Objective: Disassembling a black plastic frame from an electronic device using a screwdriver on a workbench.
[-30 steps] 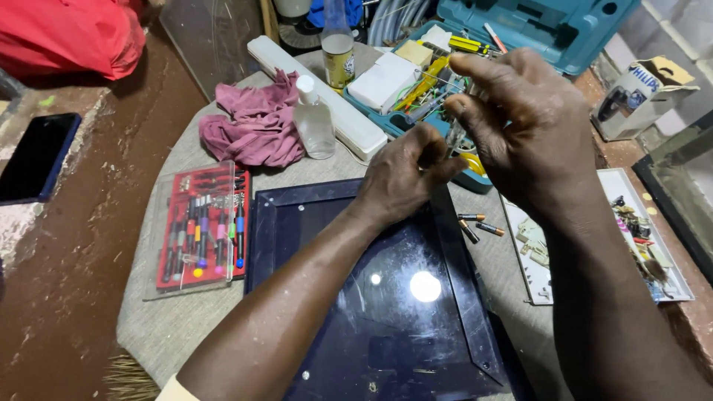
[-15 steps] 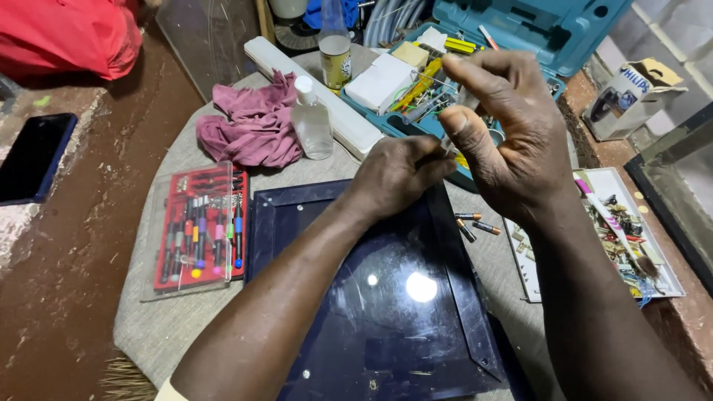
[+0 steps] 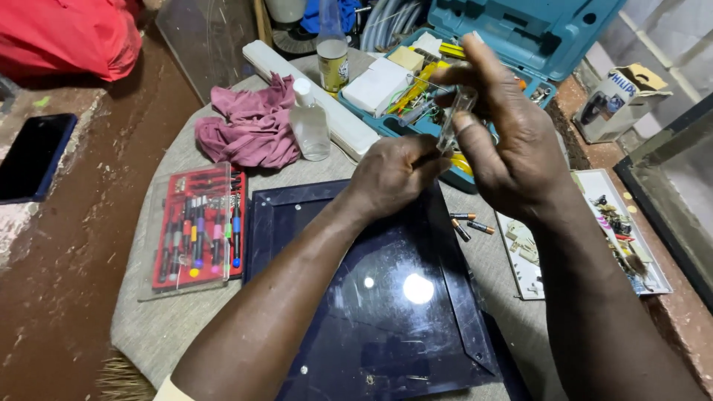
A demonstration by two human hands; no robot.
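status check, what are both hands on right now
Left hand and right hand both pinching a small clear tube. Held above the dark screen panel. Nothing between the hands.

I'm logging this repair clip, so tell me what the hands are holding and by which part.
The right hand pinches a small clear tube near its upper end; the left hand meets its lower end, grip unclear.

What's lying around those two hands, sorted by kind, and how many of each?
Bottles: 2
Loose batteries: 3
Pink cloth: 1
Red screwdriver set: 1
Dark glass panel: 1
Teal tool case: 1
Phone: 1
Clear tube in right hand: 1
Total: 11
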